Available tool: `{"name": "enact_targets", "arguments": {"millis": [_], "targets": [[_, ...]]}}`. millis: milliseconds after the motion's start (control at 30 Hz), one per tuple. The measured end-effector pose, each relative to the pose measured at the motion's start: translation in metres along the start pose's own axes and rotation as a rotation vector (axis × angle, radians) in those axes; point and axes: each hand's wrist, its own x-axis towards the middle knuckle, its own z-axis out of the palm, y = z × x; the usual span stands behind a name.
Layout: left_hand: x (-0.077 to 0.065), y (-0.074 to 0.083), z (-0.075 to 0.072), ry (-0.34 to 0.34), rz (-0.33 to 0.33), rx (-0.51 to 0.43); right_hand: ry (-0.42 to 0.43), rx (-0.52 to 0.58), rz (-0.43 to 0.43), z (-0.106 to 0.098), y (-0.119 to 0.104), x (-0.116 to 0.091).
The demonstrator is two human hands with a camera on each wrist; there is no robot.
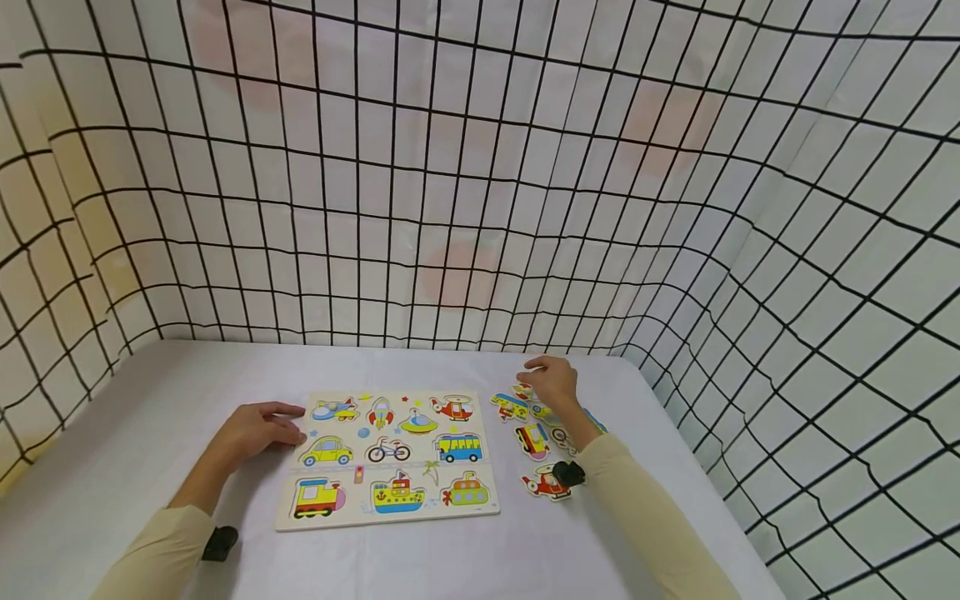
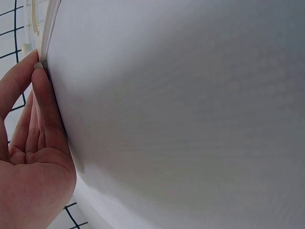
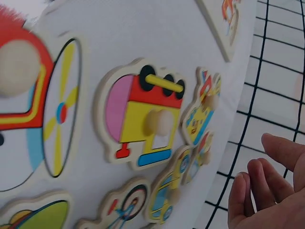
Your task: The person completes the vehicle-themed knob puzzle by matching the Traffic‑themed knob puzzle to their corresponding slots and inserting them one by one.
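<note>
A wooden puzzle board [image 1: 356,504] printed with vehicles lies flat on the white table. At its left edge is my left hand [image 1: 251,429], thumb and forefinger extended; in the left wrist view their tips meet at the board's edge [image 2: 49,28]. To the right of the board, my right hand [image 1: 553,383] hovers over a group of knobbed puzzle pieces, fingers loosely bent and holding nothing in the right wrist view. Among those pieces are a train [image 1: 532,441], a ship [image 1: 512,407], a helicopter [image 1: 551,482], a bicycle [image 3: 125,210] and a car [image 3: 167,193].
White cloth covers the table [image 1: 420,558]. Behind it and along both sides stands black grid netting [image 1: 427,242] before pale sheets. The right sleeve [image 1: 637,500] passes over the table beside the pieces, and a black wrist camera [image 1: 568,473] overlaps the helicopter piece.
</note>
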Motion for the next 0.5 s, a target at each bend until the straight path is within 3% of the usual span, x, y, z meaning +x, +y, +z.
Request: {"name": "enact_targets", "arguments": {"millis": [200, 500], "targets": [[0.001, 0.0, 0.0, -0.002, -0.011, -0.001, 0.005, -0.014, 0.083, 0.0, 0.015, 0.0], [0.001, 0.0, 0.001, 0.003, -0.024, -0.011, 0.012, -0.017, 0.129, 0.01, 0.034, 0.0]]}}
